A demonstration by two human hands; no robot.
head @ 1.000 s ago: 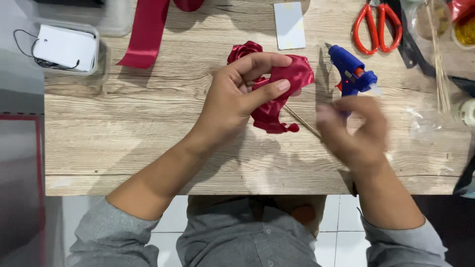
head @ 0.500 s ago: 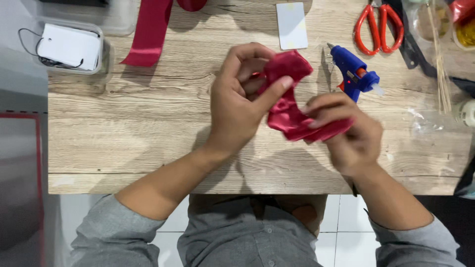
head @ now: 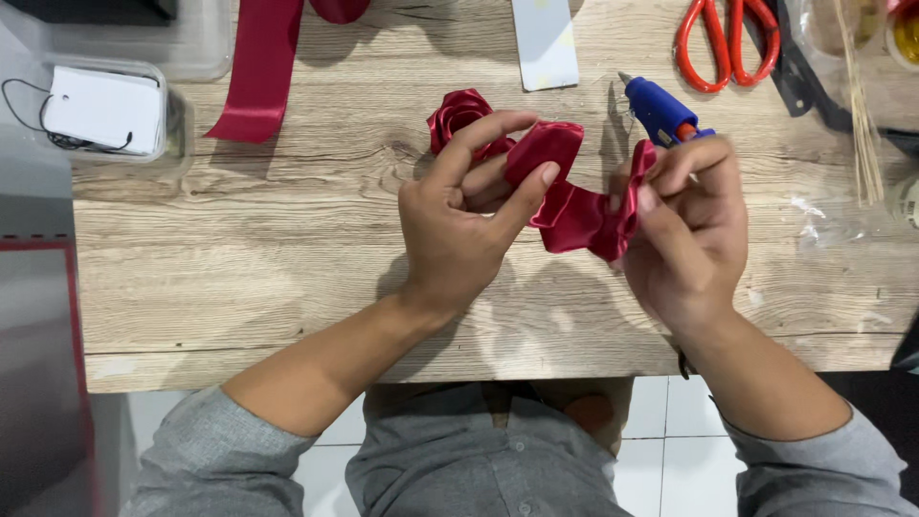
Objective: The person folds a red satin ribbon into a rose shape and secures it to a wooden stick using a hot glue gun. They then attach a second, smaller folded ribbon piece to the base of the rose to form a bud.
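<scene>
Nearest, both forearms come up from grey sleeves over the near edge of the wooden table (head: 287,287); the elbows and the body are cut off by the frame's bottom. The left hand (head: 459,225) is curled, its thumb and forefinger pinching one end of a folded dark red ribbon piece (head: 570,196), its other fingers tucked behind the fabric and partly hidden. The right hand (head: 684,225) is curled too, pinching the ribbon's right end between thumb and fingers; its palm hides how the fabric is folded there. The ribbon piece is stretched between the two hands, above the middle of the table.

Just beyond the left hand lies a red ribbon rose (head: 458,113), partly covered by the forefinger. Behind the right hand a blue glue gun (head: 661,107) shows only its front. Farther off lie a white card (head: 546,40), red scissors (head: 720,38) cut off at the top, and a loose red ribbon strip (head: 257,72) at far left.
</scene>
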